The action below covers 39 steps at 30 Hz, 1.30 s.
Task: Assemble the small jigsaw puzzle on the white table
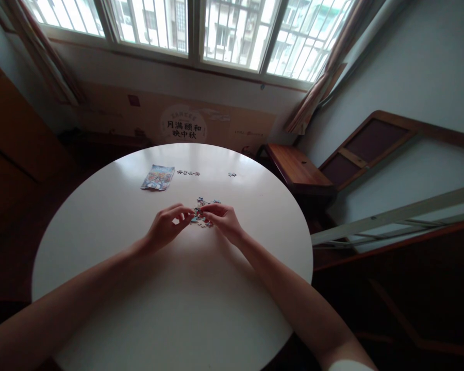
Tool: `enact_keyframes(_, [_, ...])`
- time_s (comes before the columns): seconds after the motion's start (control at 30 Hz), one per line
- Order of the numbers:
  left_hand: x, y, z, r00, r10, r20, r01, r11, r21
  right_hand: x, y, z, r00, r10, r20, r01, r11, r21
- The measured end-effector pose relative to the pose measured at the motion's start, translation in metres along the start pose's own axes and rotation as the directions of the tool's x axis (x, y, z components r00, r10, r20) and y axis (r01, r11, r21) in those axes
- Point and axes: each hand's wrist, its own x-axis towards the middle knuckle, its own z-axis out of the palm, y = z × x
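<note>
A small heap of jigsaw puzzle pieces (204, 223) lies at the middle of the white round table (170, 299). Over its left side is my left hand (168, 222), thumb and forefinger pinched together at a puzzle piece. From the right, my right hand (223, 218) pinches at a piece above the same heap, its fingertips close to the left ones. The pieces between the fingertips are small and partly hidden. Farther back lie a short row of puzzle pieces (188, 173) and a little joined group of pieces (232, 174). Left of the row rests a colourful printed packet or sheet (158, 178).
Behind the table stands a wall with a printed banner (224, 116) beneath barred windows (235, 36). A wooden stool or bench (298, 165) is close to the table's right rear edge. An orange-brown cabinet (15, 129) stands at the left.
</note>
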Motion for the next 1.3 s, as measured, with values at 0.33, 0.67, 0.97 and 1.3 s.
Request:
enact_keyframes(0.33, [0.0, 0.0012, -0.0013, 1.0, 0.011, -0.006, -0.011, 1.0, 0.014, -0.0005, 0.0016, -0.0013, 0.999, -0.024, 0.036, 0.026, 0.998, -0.048])
enact_keyframes(0.67, [0.0029, 0.0016, -0.0026, 0.998, -0.012, -0.059, 0.014, 1.0, 0.027, 0.0016, 0.0052, -0.0049, 0.993, -0.122, 0.01, 0.121, 0.968, -0.222])
enact_keyframes(0.97, [0.001, 0.0025, -0.0026, 0.999, -0.029, -0.02, 0.03, 0.999, 0.022, -0.0009, 0.0037, -0.0037, 0.979, -0.193, 0.057, 0.201, 0.92, -0.337])
enact_keyframes(1.3, [0.0001, 0.0041, -0.0012, 0.997, -0.067, -0.049, 0.069, 0.997, 0.024, -0.0016, 0.005, -0.0057, 0.975, -0.213, 0.056, 0.217, 0.891, -0.398])
